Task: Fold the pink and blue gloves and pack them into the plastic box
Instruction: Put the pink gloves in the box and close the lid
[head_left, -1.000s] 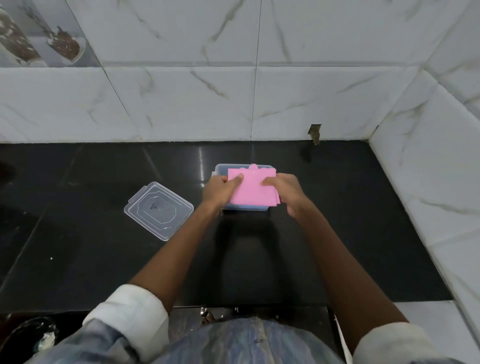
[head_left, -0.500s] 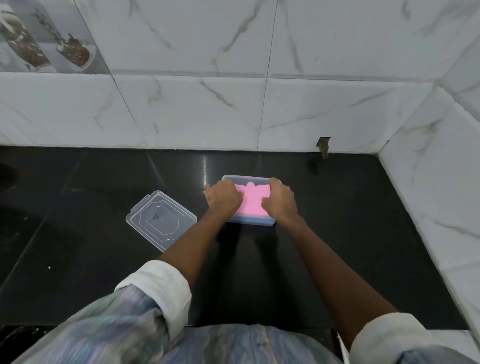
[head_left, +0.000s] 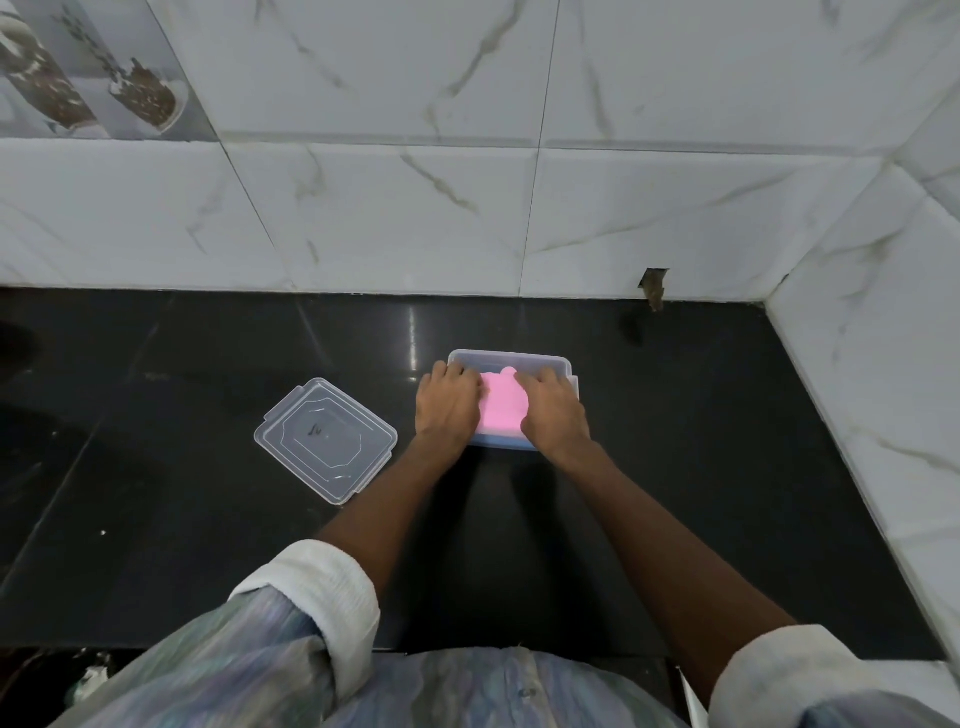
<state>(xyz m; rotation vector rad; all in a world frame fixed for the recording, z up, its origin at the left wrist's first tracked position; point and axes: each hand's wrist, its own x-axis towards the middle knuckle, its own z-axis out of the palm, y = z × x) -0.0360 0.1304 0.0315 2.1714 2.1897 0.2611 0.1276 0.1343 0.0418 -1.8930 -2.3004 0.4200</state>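
A clear plastic box (head_left: 511, 358) stands on the black counter. The folded pink glove (head_left: 501, 408) lies inside it, on top. A strip of blue (head_left: 496, 441) shows under the pink at the box's near edge; it looks like the blue glove. My left hand (head_left: 449, 402) rests palm down on the pink glove's left side, fingers curled over it. My right hand (head_left: 553, 410) presses on its right side the same way. Both hands hide much of the box and the glove's edges.
The box's clear lid (head_left: 326, 439) lies flat on the counter (head_left: 701, 441) to the left of the box. White marble tile walls close the counter at the back and on the right. A small dark notch (head_left: 654, 288) sits at the back wall's base.
The pink glove was held above the box a second ago. It has since gone down into the box, and both hands have come to rest flat on it.
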